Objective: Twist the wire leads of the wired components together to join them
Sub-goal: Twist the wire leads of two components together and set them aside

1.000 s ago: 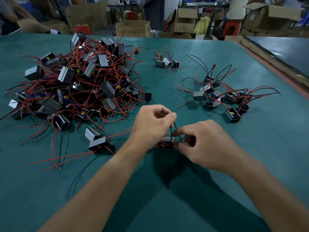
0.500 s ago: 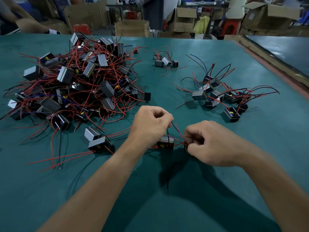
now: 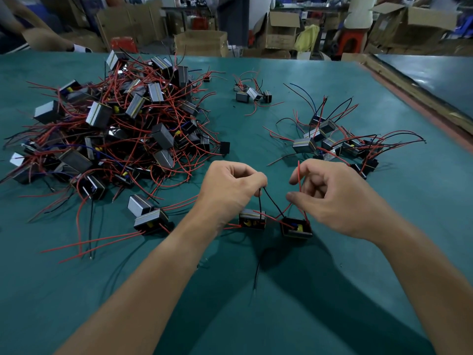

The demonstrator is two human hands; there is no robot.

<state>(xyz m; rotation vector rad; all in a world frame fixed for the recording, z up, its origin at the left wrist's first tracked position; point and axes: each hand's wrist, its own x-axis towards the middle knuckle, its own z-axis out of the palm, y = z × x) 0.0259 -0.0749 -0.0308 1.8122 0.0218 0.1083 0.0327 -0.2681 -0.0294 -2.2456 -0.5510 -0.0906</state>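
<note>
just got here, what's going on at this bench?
A person is joining small wired components by their leads on a green table. The left hand pinches two black leads that run down to two components and in front. The right hand holds a red lead up from the right one. A big unsorted pile lies to the left, a smaller group to the right.

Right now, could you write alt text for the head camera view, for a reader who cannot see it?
Two bare hands work over a green table: the left hand pinches black leads rising from two small wired components, while the right hand holds a red lead. A big tangled pile lies far left, a smaller group far right.
</note>
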